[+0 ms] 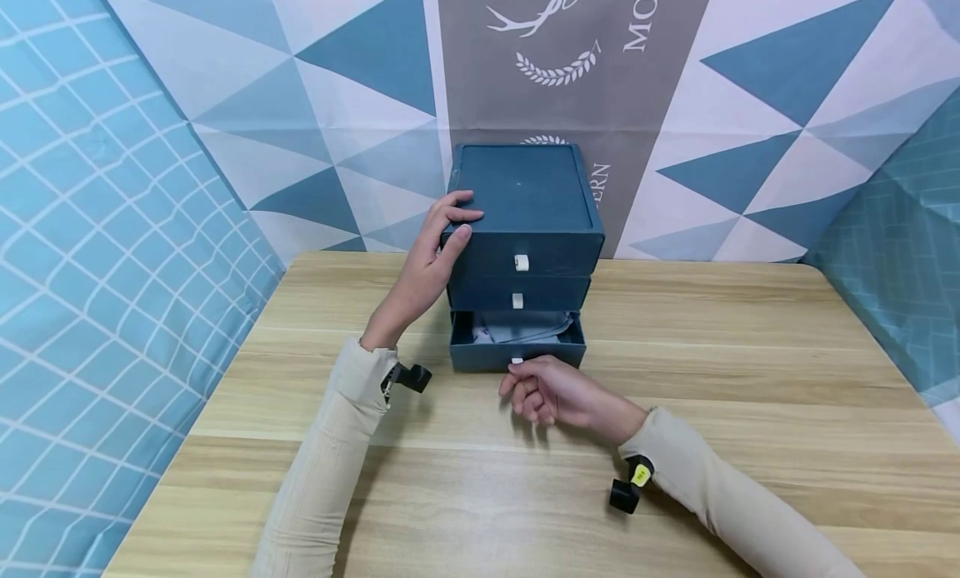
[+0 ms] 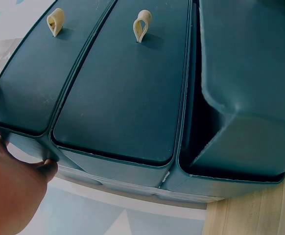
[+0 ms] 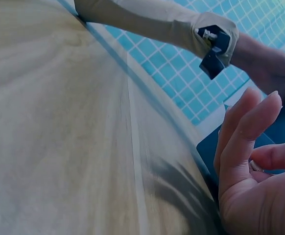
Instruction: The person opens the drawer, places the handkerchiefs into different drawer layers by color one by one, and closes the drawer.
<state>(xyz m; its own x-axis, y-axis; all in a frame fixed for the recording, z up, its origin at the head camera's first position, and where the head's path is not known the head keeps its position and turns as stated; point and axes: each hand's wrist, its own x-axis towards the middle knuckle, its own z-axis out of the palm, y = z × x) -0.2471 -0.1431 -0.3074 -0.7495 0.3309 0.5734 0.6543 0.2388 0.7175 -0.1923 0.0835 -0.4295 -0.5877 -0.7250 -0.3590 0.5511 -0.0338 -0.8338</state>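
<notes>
A dark blue three-drawer cabinet (image 1: 525, 191) stands on the table against the wall covering. Its bottom drawer (image 1: 480, 358) is pulled partway out, with folded greyish-blue cloth (image 1: 525, 326) inside. My left hand (image 1: 426, 270) rests on the cabinet's upper left corner, fingers over the top and thumb near the front edge. In the left wrist view, one fingertip touches the cabinet's side. At the bottom drawer's front, my right hand (image 1: 558, 392) pinches its small whitish pull tab (image 3: 254, 166) between thumb and index finger, the other fingers loosely bent.
The upper drawer (image 1: 487, 251) and middle drawer (image 1: 480, 293) are closed, each with a whitish loop tab. The wood-grain table (image 1: 720, 345) extends to both sides. Patterned wall covering (image 1: 375, 78) hangs behind, and blue checked cloth (image 1: 112, 311) hangs at the left.
</notes>
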